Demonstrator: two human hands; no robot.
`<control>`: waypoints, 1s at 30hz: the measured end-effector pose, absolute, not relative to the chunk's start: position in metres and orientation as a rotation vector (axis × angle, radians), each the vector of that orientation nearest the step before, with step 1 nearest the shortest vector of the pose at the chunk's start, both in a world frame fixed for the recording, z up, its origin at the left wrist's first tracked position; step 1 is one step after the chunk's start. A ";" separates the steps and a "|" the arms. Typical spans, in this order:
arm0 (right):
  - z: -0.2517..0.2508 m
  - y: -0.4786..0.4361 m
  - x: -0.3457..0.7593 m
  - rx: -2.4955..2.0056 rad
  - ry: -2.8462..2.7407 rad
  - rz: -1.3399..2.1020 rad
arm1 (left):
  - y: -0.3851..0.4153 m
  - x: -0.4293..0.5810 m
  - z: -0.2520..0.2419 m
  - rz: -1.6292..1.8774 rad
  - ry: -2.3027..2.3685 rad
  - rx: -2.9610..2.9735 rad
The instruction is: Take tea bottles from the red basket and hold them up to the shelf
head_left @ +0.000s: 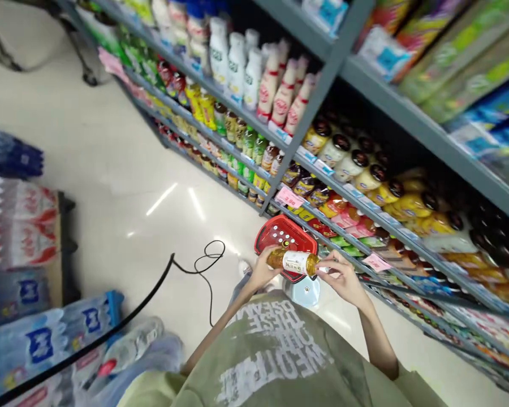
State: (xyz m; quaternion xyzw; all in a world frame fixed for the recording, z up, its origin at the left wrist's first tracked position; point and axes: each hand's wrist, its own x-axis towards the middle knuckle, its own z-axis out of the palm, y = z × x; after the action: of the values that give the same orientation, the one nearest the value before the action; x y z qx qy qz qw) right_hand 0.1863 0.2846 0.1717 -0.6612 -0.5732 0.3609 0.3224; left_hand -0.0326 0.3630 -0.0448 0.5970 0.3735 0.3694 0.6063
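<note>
Between my two hands lies a bottle (296, 262) with amber-brown contents and a white printed label, held sideways in front of my body. My left hand (263, 272) is wrapped round its left end. At the other end, my right hand (343, 281) has thumb and fingers pinched at the pale cap. Below the bottle, a red shopping basket (263, 233) stands on the floor against the shelving; the hands and bottle hide part of it. A light blue object (302, 292), partly covered, sits just nearer to me than the basket.
Shelving (309, 121) with bottled drinks and jars runs diagonally along the right. Shrink-wrapped water bottles (38, 339) and red-white packs (31, 226) are stacked at left. A black cable (152, 294) crosses the lower left and loops over the floor. Cart wheels (89, 76) show at upper left.
</note>
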 end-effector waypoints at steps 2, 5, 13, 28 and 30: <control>0.187 0.270 0.198 -1.728 -1.379 0.797 | 0.352 -0.021 -0.017 0.875 0.809 1.453; 0.195 0.250 0.218 -1.664 -1.148 0.618 | 0.322 0.001 0.021 0.856 0.709 1.581; 0.202 0.194 0.238 -1.068 -0.526 0.741 | 0.176 0.041 0.085 1.024 0.707 1.748; 0.251 0.099 0.227 -0.743 -0.242 0.682 | 0.092 0.064 0.107 1.293 0.554 1.842; 0.252 0.099 0.226 -0.732 -0.217 0.694 | 0.094 0.066 0.098 1.304 0.582 1.798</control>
State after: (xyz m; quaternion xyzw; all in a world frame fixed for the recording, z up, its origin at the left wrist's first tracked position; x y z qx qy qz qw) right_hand 0.2258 0.0992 0.2518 -0.3500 -0.1035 0.3320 0.8698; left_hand 0.0656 0.0940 0.0982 0.7142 0.2310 0.5180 0.4102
